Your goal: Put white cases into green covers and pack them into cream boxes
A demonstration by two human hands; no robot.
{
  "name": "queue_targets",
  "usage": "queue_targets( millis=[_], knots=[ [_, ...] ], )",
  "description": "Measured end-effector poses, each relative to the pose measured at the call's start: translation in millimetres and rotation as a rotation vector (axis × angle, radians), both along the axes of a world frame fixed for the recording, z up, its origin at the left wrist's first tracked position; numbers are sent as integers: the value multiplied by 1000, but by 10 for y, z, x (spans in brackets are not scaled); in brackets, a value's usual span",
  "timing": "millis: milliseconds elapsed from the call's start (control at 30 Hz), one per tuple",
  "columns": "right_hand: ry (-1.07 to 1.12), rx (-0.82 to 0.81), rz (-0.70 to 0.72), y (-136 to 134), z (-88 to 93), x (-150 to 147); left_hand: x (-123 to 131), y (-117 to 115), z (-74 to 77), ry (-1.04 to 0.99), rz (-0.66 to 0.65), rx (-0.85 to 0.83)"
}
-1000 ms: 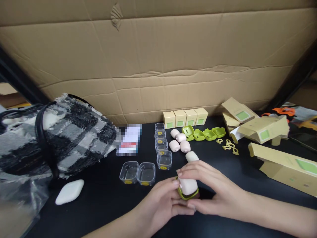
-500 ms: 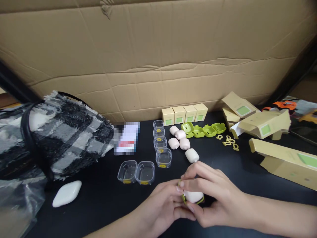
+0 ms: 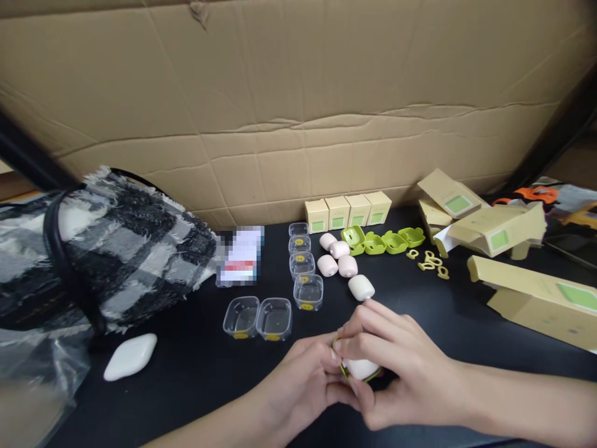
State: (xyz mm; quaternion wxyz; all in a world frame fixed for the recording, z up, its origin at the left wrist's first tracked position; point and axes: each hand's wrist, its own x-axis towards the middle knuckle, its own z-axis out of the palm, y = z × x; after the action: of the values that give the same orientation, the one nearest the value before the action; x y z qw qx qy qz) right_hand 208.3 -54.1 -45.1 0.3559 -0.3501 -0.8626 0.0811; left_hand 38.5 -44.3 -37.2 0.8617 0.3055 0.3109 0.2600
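Near the bottom centre, a white rounded block (image 3: pixel 362 369) sits partly inside a green cover (image 3: pixel 344 371), whose rim shows along its edge. My left hand (image 3: pixel 308 379) has its fingers closed on the cover from the left. From above and the right, my right hand (image 3: pixel 396 367) grips the same piece with thumb and fingers; the fingers hide much of it. Just beyond my right hand lies a loose white rounded block (image 3: pixel 361 287). Several pinkish blocks (image 3: pixel 347 266) lie behind it. Green covers (image 3: pixel 374 243) stand in a row farther back.
Clear plastic cups (image 3: pixel 274 318) stand left of centre. Small boxes (image 3: pixel 337 213) line the cardboard wall (image 3: pixel 298 68). Yellowish loops (image 3: pixel 428 266) and opened cartons (image 3: pixel 536 298) lie at right. A checked bag (image 3: pixel 153 249) and a white diamond-shaped object (image 3: pixel 130 356) are at left.
Both hands keep nearly the same grip, with small finger shifts around the white block and green cover. The view has moved slightly, and the other items stay in place.
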Motion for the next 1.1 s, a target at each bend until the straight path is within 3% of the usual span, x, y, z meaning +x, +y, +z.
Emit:
queue_targets(
  millis=[733, 967, 1100],
  knots=[
    [-43, -114, -20, 12, 35, 10, 15, 36, -65, -16, 6, -61],
    [116, -606, 132, 129, 64, 253, -42, 48, -158, -126, -10, -116],
    [115, -745, 133, 209, 84, 338, -56, 52, -165, -121, -19, -130]
  ],
)
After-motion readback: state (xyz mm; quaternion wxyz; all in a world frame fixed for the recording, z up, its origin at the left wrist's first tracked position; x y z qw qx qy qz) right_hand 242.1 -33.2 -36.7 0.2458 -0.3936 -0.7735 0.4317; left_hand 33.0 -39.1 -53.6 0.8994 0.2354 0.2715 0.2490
